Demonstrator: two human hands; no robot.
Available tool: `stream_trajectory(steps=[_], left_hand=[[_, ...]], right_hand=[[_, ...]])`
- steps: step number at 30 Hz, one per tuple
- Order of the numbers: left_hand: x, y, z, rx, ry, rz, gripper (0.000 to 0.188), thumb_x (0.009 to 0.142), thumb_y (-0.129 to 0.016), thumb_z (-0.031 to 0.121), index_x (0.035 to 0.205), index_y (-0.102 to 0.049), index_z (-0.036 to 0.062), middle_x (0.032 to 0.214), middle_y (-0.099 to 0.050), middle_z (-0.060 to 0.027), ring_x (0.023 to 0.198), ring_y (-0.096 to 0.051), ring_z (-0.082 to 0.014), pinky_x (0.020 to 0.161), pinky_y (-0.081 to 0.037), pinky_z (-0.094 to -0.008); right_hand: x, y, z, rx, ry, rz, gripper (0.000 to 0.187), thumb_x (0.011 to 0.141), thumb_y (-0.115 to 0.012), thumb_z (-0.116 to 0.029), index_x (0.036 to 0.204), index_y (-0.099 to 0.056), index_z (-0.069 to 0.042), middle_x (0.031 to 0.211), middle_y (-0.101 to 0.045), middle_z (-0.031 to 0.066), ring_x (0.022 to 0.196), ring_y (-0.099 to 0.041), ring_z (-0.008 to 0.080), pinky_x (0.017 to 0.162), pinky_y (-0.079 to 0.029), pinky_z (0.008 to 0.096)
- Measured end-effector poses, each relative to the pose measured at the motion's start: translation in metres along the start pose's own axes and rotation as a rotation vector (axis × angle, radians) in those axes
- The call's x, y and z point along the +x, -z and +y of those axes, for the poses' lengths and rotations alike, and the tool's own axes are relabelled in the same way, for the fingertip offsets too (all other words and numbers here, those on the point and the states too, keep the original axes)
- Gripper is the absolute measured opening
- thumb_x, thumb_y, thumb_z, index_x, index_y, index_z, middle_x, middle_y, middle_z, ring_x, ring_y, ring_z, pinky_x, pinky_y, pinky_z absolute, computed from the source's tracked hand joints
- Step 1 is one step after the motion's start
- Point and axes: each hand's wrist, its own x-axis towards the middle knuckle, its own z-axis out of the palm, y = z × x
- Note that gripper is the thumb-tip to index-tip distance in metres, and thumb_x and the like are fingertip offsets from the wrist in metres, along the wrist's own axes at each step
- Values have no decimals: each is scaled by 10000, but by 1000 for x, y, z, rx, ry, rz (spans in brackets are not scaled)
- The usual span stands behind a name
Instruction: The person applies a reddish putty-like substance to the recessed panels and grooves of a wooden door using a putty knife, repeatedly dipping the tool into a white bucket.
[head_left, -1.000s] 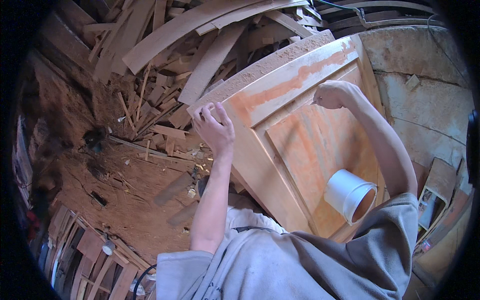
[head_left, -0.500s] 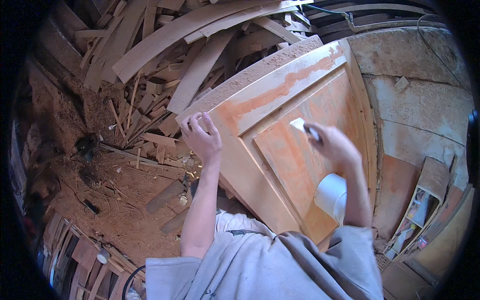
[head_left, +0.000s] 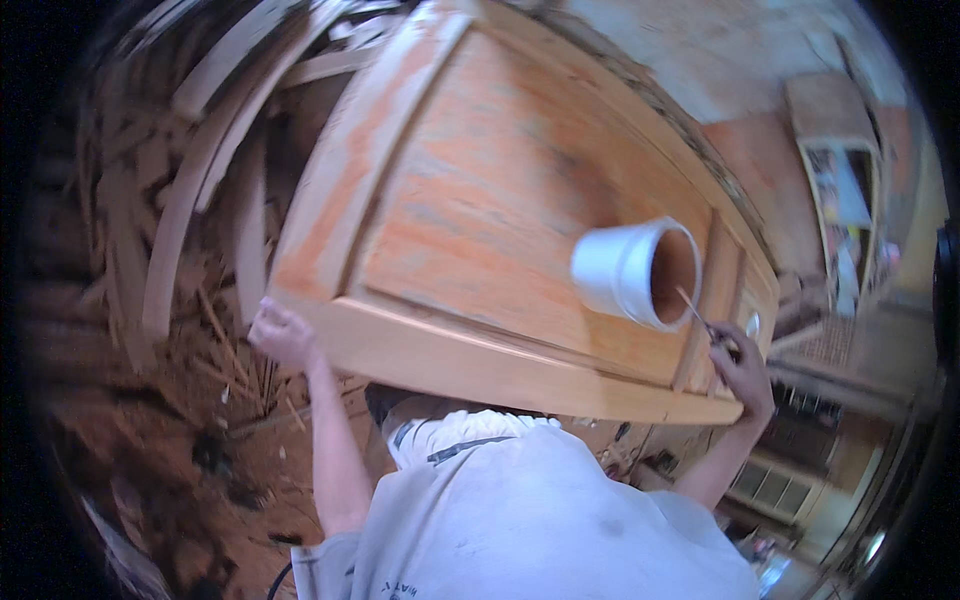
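Note:
A panelled wooden door (head_left: 480, 215) with orange-brown filler smeared over its face lies in front of me. My left hand (head_left: 285, 335) grips its near left corner, slightly blurred. On the door's right part sits a white plastic bucket (head_left: 608, 272), its mouth toward the right of the picture and its inside stained brown. My right hand (head_left: 742, 372) is closed around a putty knife (head_left: 697, 312), seen nearly edge-on. The knife's blade reaches into the bucket's mouth; whether filler is on it cannot be made out.
Long boards (head_left: 215, 150) and offcuts are heaped beyond the door on the left. Sawdust (head_left: 240, 480) covers the floor at left. An open shelf box (head_left: 840, 215) with small items stands at right, and a pale slab (head_left: 680, 50) lies beyond the door.
My right hand has brought the putty knife from the door's face to the bucket's mouth. The view has turned right, and my left hand stays at the door's corner.

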Motion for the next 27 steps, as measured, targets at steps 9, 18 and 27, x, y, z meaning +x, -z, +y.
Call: stream_trajectory(steps=[9, 18, 27], left_hand=[[-3, -1, -6, -70, -54, -46, 468, 1034, -470, 392, 1122, -658, -27, 1071, -612, -251, 1062, -580, -389, 903, -470, -480], [0, 0, -11, -88, -9, -48, 511, 1047, -429, 409, 1152, -638, -46, 1133, -597, -267, 1084, -573, -401, 925, -463, -485], [-3, 0, -2, 14, 84, -79, 500, 1048, -428, 391, 1140, -654, -45, 1068, -620, -292, 1053, -575, -427, 926, -459, -488]], right_hand=[[95, -28, 23, -501, 147, 77, 290, 882, -612, -208, 1147, -719, -161, 1072, -713, 137, 1017, -675, 332, 883, -533, 454], [118, -21, 20, -697, 191, -43, 272, 844, -602, -184, 1080, -735, -198, 1049, -723, 111, 970, -694, 328, 840, -552, 483], [148, -22, 5, -695, 269, 34, 239, 826, -612, -167, 1024, -746, -167, 988, -720, 112, 936, -688, 326, 797, -551, 466]])
